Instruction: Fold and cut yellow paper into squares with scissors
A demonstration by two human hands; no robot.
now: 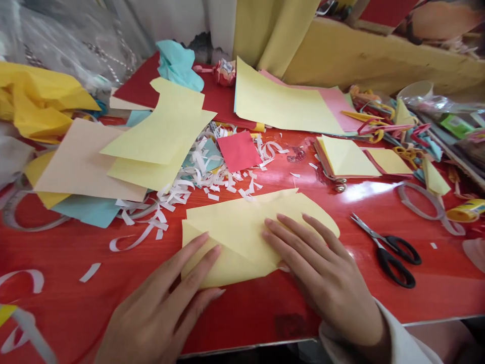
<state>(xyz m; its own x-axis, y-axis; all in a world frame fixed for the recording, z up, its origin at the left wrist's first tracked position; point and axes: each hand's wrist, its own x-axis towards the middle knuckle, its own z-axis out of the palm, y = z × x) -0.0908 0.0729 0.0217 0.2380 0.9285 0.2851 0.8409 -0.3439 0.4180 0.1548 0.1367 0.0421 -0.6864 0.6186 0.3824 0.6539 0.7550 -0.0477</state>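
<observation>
A pale yellow sheet of paper [242, 222] lies folded over on the red table, its right end rounded. My left hand [162, 298] rests on its lower left part, fingertips on the paper and fingers spread. Across the right part lies my right hand [322, 268], its fingers stretched out flat and slightly apart on the sheet. The right thumb is mostly hidden at the paper's lower edge. Black-handled scissors [386, 247] lie slightly open to the right of my right hand.
Cut sheets in yellow [162, 136] and pink [83, 156] lie at the left. White paper scraps [178, 189] and a red square [239, 150] are behind the folded sheet. Stacked paper squares [348, 156] and a clear tape ring [420, 199] lie at the right, beyond the scissors.
</observation>
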